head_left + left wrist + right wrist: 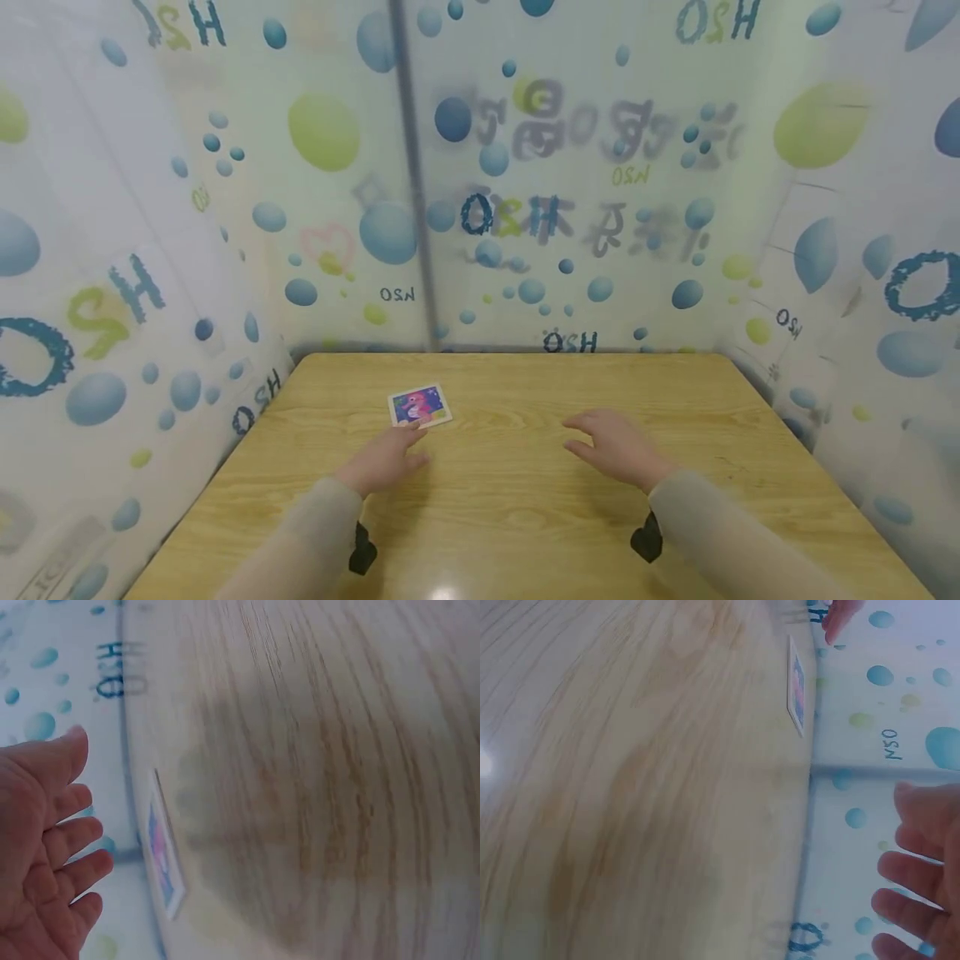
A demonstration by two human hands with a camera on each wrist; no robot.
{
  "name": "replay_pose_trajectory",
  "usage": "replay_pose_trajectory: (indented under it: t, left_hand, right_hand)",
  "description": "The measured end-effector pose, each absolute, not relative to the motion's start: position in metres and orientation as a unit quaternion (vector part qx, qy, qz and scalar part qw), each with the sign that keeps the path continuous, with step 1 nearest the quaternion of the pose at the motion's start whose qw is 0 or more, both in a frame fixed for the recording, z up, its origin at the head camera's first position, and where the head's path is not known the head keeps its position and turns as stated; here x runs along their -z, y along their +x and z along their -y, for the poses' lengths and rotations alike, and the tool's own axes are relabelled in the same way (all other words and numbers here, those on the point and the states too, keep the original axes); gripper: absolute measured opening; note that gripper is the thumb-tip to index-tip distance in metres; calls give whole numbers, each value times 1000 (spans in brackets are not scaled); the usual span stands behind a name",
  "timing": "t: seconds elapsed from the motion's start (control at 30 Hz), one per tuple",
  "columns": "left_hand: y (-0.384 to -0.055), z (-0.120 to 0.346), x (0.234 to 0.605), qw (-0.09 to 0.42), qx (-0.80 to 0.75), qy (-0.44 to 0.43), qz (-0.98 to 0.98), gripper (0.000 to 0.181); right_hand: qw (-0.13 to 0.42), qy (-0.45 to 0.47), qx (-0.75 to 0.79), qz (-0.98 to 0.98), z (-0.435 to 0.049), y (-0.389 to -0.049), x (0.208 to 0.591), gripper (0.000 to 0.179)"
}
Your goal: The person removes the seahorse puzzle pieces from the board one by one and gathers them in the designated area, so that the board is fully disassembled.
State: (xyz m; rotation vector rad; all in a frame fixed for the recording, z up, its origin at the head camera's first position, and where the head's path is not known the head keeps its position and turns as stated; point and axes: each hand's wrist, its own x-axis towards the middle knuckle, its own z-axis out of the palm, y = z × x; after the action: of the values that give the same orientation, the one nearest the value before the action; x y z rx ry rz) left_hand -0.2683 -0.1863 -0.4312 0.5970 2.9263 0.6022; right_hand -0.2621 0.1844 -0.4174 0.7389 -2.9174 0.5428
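Seahorse card (418, 404) lies flat on the wooden table (510, 492) at your eleven o'clock, all handling apparently left to do, your left hand (382, 460) and right hand (618, 448) loosely spread, empty.

Head view looks forward and down across the bench (510, 533); both wrist views, lower and turned sideways, share the card (422, 404) toward its far edge.

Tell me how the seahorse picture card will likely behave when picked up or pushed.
The card seems fairly stiff: its edges look straight, with no curl. Being small and thin, it is probably light. Lying flat on a smooth-looking table, it would likely slide when pushed rather than roll or tip.
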Motion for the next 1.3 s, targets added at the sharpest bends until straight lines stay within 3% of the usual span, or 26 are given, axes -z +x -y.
replay_pose_trajectory:
  t: [0.23,0.67,0.83,1.3]
  left_hand:
    - [-291,190,449,23,-221,135,-965,46]
    - [-313,205,471,42,-217,79,-972,48]
    - [-309,204,475,68,-212,85,-971,48]
    - [-317,172,484,74,-208,131,-966,51]
  right_hand:
    - [6,184,-266,946,-142,-286,446,38]
    - [-24,201,-318,926,-72,-311,465,35]
    - [-29,195,-316,928,-65,-316,470,34]
    - [-21,193,-289,937,-75,-321,481,38]
